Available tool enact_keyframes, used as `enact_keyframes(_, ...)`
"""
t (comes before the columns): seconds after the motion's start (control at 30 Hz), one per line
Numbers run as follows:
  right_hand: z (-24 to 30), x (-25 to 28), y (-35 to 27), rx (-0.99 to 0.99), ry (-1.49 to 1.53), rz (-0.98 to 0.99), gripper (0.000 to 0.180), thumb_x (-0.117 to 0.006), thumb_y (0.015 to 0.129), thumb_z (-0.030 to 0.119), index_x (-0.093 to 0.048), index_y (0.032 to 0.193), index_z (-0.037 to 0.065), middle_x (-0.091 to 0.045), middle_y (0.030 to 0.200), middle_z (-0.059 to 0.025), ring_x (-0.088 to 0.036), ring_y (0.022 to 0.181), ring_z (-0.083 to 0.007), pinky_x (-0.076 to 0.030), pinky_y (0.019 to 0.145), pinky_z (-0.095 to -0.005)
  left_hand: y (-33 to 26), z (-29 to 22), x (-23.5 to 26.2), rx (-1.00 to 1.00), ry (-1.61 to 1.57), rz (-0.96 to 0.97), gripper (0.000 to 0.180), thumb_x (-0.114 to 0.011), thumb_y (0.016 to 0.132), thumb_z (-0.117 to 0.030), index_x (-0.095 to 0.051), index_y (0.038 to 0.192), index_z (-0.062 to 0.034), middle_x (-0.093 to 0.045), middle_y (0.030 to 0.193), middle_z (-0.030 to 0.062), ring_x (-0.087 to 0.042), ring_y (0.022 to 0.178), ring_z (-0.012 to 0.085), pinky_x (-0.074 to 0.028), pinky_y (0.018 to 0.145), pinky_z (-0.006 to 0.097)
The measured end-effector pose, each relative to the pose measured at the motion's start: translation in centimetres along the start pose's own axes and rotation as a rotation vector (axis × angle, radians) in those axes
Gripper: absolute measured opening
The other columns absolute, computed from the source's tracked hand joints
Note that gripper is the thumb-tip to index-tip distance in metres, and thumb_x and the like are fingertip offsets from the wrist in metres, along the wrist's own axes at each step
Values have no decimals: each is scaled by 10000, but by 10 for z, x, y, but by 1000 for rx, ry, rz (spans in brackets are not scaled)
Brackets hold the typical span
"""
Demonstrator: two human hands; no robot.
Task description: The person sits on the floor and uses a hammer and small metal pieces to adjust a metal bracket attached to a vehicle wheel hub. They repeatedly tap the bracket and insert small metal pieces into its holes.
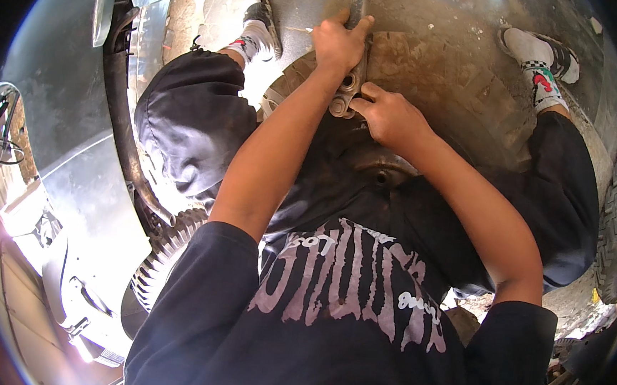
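Between my legs, a dull metal bar (364,66) runs away from me, with a round-bossed metal link piece (341,100) at its near end. My left hand (339,44) is closed over the bar, its thumb and a fingertip showing on either side. Nearer to me, my right hand (392,118) is closed, its thumb and bent fingers pressed against the right side of the link piece. The fingers partly hide where the two pieces meet. Beneath both hands spreads a large, round, dirty brown metal part (430,94).
My feet in sandals, the left one (261,28) and the right one (543,57), stand wide apart. A grey metal panel (55,132) rises at the left, near a toothed metal wheel (168,254). A treaded tyre (616,214) stands at the far right.
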State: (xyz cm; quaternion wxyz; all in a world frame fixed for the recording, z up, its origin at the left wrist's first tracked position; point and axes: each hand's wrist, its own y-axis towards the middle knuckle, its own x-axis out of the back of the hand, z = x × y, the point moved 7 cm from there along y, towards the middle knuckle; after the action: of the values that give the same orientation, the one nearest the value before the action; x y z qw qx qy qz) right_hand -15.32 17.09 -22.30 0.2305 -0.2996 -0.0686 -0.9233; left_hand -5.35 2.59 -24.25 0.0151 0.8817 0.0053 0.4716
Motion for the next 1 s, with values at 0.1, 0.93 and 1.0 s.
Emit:
enact_keyframes(0.1,0,4,-4,-28,-54,-22,261,-542,941,73,-748,1102,70,-668,1164,-197,-719,978,-428,-596,869,-517,0,3,-1,-11,4,-18,579,-795,869,-437,-746,1162,60,-740,899,311,-743,906,455,-573,888,487)
enact_keyframes(0.93,-1,8,-1,73,-62,-61,229,-566,925,88,-742,1072,70,-695,1066,-167,-719,941,-402,-589,836,-510,0,7,0,16,-11,-57,556,-781,871,-499,-777,1154,-20,-749,906,276,-747,905,417,-568,849,452)
enact_keyframes(1.0,-2,10,-8,83,-54,-117,230,-565,929,91,-729,1091,75,-689,1061,-162,-719,931,-395,-591,823,-499,-1,6,0,11,-3,-69,571,-783,868,-478,-764,1152,17,-749,927,290,-740,939,433,-561,882,466)
